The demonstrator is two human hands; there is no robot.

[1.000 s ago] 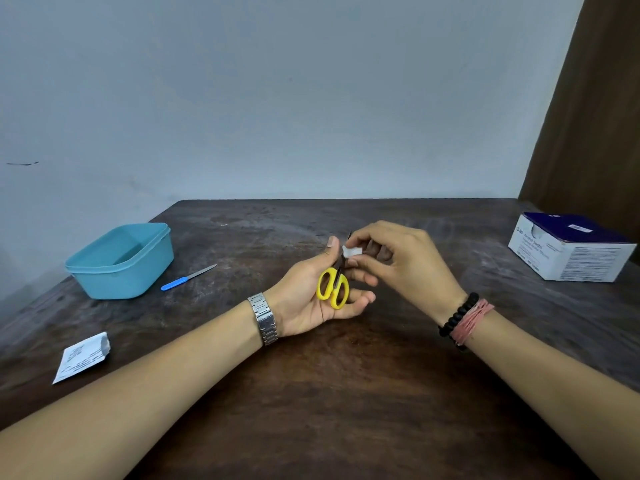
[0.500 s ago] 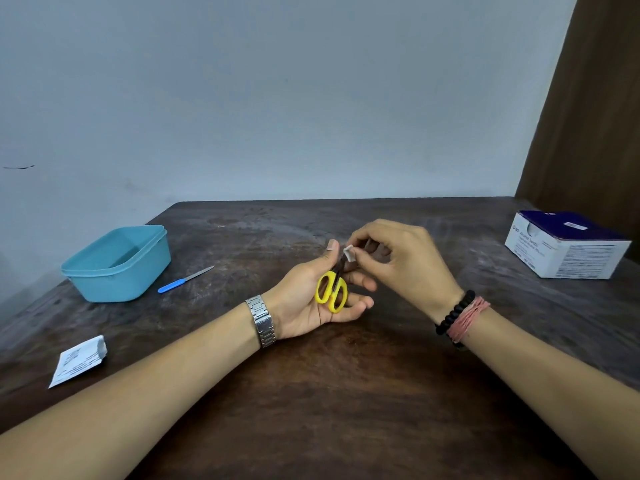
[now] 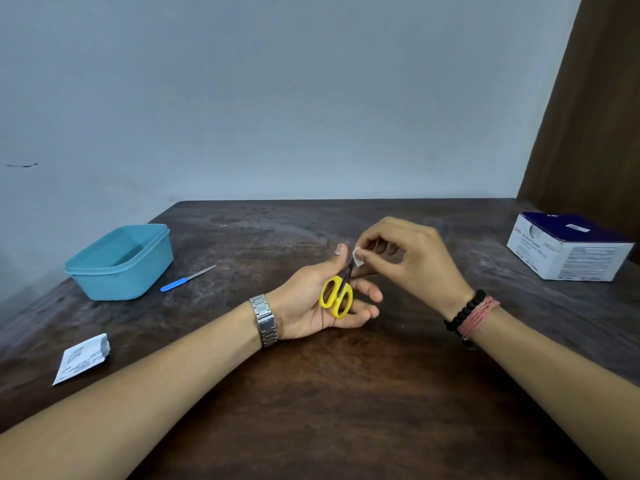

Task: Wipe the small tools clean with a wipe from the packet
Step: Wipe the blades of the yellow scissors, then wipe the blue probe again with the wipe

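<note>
Small scissors with yellow handles (image 3: 335,295) lie in my left hand (image 3: 311,303), palm up over the middle of the table, fingers curled round the handles and thumb beside the blades. My right hand (image 3: 412,258) pinches a small white wipe (image 3: 357,256) folded around the dark blades near their tip. A nail file with a blue handle (image 3: 187,278) lies on the table to the left. An opened white wipe packet (image 3: 81,358) lies near the front left.
A light blue plastic tub (image 3: 138,282) stands at the left, next to the file. A white and dark blue box (image 3: 568,254) sits at the right edge of the dark wooden table (image 3: 346,393). A wall is behind.
The wipe in my right hand has slid a little up the scissor blades toward the tip. My left hand holds the scissors in the same place.
</note>
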